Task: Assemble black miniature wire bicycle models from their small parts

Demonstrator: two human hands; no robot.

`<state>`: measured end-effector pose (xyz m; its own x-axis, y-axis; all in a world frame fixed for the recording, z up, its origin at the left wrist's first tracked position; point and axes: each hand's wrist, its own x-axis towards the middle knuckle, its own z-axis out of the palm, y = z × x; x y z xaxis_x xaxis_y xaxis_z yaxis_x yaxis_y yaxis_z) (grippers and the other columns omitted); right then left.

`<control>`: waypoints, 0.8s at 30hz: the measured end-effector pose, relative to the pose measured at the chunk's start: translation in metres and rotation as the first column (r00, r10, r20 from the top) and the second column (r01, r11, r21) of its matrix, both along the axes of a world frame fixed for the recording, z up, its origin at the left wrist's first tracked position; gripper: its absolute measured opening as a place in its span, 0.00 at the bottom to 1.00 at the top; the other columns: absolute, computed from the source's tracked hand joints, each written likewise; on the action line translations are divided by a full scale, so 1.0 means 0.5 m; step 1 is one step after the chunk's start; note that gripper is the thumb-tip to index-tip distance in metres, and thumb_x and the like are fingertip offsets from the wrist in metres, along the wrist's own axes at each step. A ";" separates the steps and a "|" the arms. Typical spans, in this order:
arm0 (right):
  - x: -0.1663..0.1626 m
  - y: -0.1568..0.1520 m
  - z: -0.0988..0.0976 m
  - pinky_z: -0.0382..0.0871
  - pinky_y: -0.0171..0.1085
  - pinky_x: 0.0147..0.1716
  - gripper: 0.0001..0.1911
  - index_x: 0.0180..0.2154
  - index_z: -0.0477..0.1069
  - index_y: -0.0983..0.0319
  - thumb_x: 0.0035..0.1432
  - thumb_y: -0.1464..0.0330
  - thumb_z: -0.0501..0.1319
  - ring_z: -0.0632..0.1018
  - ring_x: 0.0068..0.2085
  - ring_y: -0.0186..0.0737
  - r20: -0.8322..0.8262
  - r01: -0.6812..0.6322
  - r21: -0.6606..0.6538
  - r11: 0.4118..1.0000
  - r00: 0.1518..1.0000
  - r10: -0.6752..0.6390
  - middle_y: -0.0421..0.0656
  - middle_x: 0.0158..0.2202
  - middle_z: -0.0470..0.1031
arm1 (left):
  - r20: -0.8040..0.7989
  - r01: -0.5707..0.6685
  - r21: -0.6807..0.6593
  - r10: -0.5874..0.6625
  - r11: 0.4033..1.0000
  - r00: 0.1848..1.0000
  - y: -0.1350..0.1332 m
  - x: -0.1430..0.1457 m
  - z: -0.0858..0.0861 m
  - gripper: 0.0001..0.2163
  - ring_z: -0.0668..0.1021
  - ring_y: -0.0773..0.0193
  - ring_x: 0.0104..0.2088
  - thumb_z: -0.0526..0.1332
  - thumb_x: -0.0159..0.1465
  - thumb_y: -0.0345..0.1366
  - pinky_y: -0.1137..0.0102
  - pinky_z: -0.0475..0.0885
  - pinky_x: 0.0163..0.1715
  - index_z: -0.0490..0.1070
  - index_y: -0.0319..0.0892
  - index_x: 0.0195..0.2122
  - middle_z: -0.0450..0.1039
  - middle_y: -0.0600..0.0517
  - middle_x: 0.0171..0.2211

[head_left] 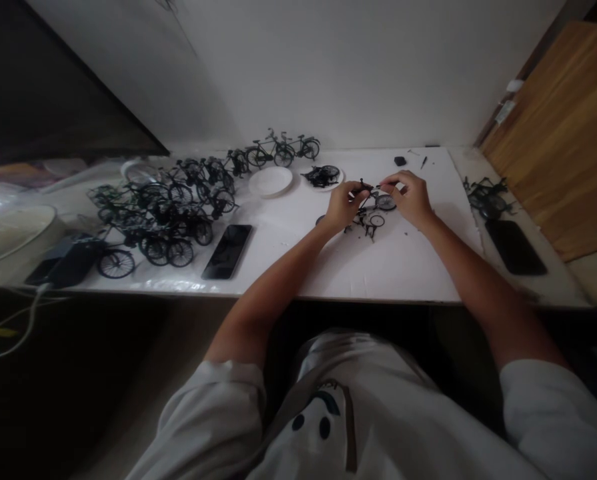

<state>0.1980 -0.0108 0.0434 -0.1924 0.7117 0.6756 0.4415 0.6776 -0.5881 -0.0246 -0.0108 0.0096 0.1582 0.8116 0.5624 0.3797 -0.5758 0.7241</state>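
Observation:
A small black model bicycle (385, 202) is held up over the white board, one spoked wheel showing between my two hands. My left hand (345, 205) is closed on its frame, thumb and fingers pinched together. On the other side, my right hand (412, 199) has thumb and forefinger pinched close to the bicycle's upper part; what lies between those fingertips is too small to make out. Just below, loose black bicycle parts (368, 227), among them another small wheel, lie on the board.
Many model bicycles (168, 207) crowd the left side, with several more at the wall. A plate of black parts (323, 177) sits beside a white plate (271, 182). Phones lie left (228, 251) and right (515, 247). A black block (400, 161) is at the back.

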 end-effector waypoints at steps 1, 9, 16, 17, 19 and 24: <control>0.000 0.000 0.000 0.69 0.41 0.31 0.14 0.39 0.83 0.57 0.69 0.53 0.69 0.80 0.40 0.46 -0.014 0.004 -0.002 1.000 1.000 -0.004 0.47 0.39 0.84 | 0.007 0.001 -0.001 -0.001 1.000 1.000 0.000 0.000 0.000 0.08 0.83 0.61 0.40 0.66 0.74 0.40 0.67 0.77 0.39 0.82 0.43 0.45 0.87 0.44 0.47; 0.002 -0.012 0.004 0.65 0.40 0.26 0.33 0.37 0.75 0.55 0.68 0.33 0.58 0.74 0.24 0.39 -0.051 0.029 -0.081 0.996 0.998 -0.034 0.38 0.22 0.72 | 0.053 -0.002 -0.015 0.003 1.000 0.999 0.004 -0.002 -0.003 0.09 0.82 0.61 0.39 0.65 0.73 0.42 0.67 0.77 0.39 0.81 0.43 0.43 0.87 0.43 0.47; -0.013 -0.019 0.005 0.71 0.41 0.33 0.30 0.43 0.73 0.54 0.71 0.35 0.56 0.79 0.34 0.42 -0.004 -0.009 0.001 1.000 1.000 0.009 0.42 0.33 0.78 | 0.033 -0.017 -0.019 0.018 1.000 0.999 0.003 -0.003 0.001 0.08 0.82 0.62 0.38 0.66 0.73 0.40 0.68 0.77 0.39 0.82 0.42 0.44 0.87 0.44 0.46; -0.015 -0.020 0.006 0.72 0.42 0.35 0.29 0.43 0.74 0.55 0.71 0.36 0.57 0.80 0.37 0.44 0.021 -0.012 0.026 1.000 1.000 0.012 0.44 0.36 0.80 | 0.030 -0.016 -0.016 0.016 1.000 0.999 0.004 -0.003 0.000 0.09 0.82 0.62 0.39 0.66 0.74 0.41 0.68 0.77 0.39 0.82 0.42 0.44 0.87 0.44 0.46; -0.019 -0.023 0.007 0.74 0.43 0.37 0.28 0.42 0.75 0.56 0.72 0.38 0.58 0.81 0.42 0.47 0.053 -0.014 0.068 0.998 0.999 0.010 0.47 0.41 0.82 | 0.027 -0.014 -0.009 0.014 1.000 1.000 0.005 -0.003 -0.001 0.09 0.82 0.61 0.39 0.66 0.74 0.42 0.67 0.77 0.40 0.82 0.43 0.44 0.87 0.44 0.46; -0.019 -0.034 0.010 0.71 0.41 0.32 0.29 0.42 0.72 0.54 0.74 0.37 0.53 0.80 0.33 0.43 0.034 -0.038 0.010 0.999 0.999 0.037 0.42 0.32 0.79 | 0.033 -0.022 0.010 0.021 1.000 0.999 0.009 -0.004 -0.007 0.11 0.82 0.61 0.38 0.66 0.74 0.45 0.66 0.77 0.39 0.80 0.43 0.42 0.86 0.43 0.46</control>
<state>0.1886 -0.0278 0.0483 -0.2414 0.6965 0.6757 0.4350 0.7001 -0.5662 -0.0268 -0.0062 0.0060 0.1220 0.8086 0.5756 0.3679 -0.5754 0.7304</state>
